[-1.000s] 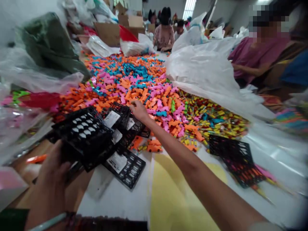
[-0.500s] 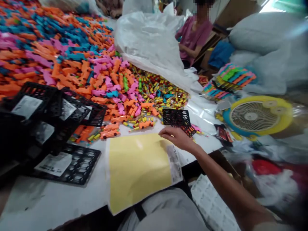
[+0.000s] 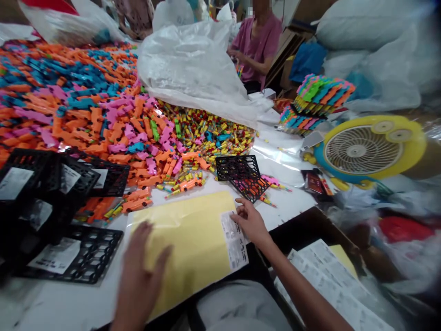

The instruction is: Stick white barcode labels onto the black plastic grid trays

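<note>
My right hand (image 3: 250, 221) lay open with fingertips touching the white label strip (image 3: 234, 239) on the yellow sheet's (image 3: 186, 239) right edge, its long axis running away from me, while my left hand (image 3: 139, 271) rested flat, fingers spread, on the sheet's left part.

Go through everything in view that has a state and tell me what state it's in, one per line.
Left hand: open, flat over the yellow sheet.
Right hand: fingers on the white label.
Yellow sheet: flat on the table, overhanging its edge.
White label: on the sheet's right end; stuck or loose, cannot tell.
Black tray: lying tilted, partly filled.
Yellow fan: lying face up; running or not, cannot tell.
Plastic bag: open, crumpled.
</note>
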`<state>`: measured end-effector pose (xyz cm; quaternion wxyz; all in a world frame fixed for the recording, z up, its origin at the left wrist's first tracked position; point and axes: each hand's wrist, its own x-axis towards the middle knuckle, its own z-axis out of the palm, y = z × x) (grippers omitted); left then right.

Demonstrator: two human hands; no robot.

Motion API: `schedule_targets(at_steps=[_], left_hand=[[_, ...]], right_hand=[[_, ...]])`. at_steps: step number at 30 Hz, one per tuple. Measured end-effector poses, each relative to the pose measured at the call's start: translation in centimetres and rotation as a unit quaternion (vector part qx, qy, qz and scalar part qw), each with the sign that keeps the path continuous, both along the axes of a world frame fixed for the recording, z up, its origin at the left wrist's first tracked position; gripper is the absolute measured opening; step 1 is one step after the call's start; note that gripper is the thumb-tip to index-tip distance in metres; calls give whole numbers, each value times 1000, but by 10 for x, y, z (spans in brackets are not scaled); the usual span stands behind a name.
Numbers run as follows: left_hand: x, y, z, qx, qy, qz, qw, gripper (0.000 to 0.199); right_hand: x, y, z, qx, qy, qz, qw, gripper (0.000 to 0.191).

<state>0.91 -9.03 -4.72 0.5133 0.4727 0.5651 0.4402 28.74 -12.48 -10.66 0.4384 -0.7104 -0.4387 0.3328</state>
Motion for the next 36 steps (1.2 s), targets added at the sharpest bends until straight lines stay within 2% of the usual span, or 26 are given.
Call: schedule_targets(at_steps=[1, 2, 4, 5, 7, 10, 12, 14, 16, 18, 21, 24, 29, 33, 36], left_hand=[[13, -1, 0, 65, 69, -66, 993, 60], [27, 2, -1, 134, 147, -142, 970, 66], [56, 14, -4, 237, 275, -271, 891, 72], [68, 21, -4, 260, 307, -307, 863, 72], [84, 33, -4, 276, 331, -337, 837, 64], [91, 41, -2, 263, 311, -350, 843, 34], [90, 42, -2, 249, 278, -352, 858, 15], [90, 43, 0, 233, 240, -349, 875, 8], [93, 46, 2, 216, 210, -349, 887, 9], [97, 49, 7, 204, 206, -362, 886, 13], [103, 52, 15, 205, 251, -389, 862, 21], [106, 55, 21, 209, 287, -404, 843, 26], [105, 56, 22, 202, 301, -417, 833, 25], [105, 58, 23, 195, 330, -451, 806, 29], [108, 63, 26, 184, 341, -475, 790, 31]], right_hand=[[-1, 0, 5, 27, 27, 12, 999, 46], [-2, -1, 10, 55, 51, 27, 997, 46], [-1, -5, 23, 107, 78, 55, 990, 47], [0, -7, 28, 128, 80, 64, 986, 45], [3, -11, 36, 158, 60, 70, 983, 34], [8, -14, 39, 184, 6, 70, 980, 20], [9, -13, 40, 191, -34, 73, 978, 20], [10, -11, 42, 197, -97, 69, 973, 22], [11, -8, 47, 210, -173, 72, 959, 22], [11, -2, 53, 227, -231, 106, 940, 22], [9, 8, 60, 239, -261, 173, 919, 20], [6, 14, 61, 259, -271, 188, 908, 17], [4, 11, 56, 321, -315, 192, 872, 26], [7, 8, 47, 377, -358, 201, 830, 33], [9, 9, 44, 409, -382, 199, 805, 29]])
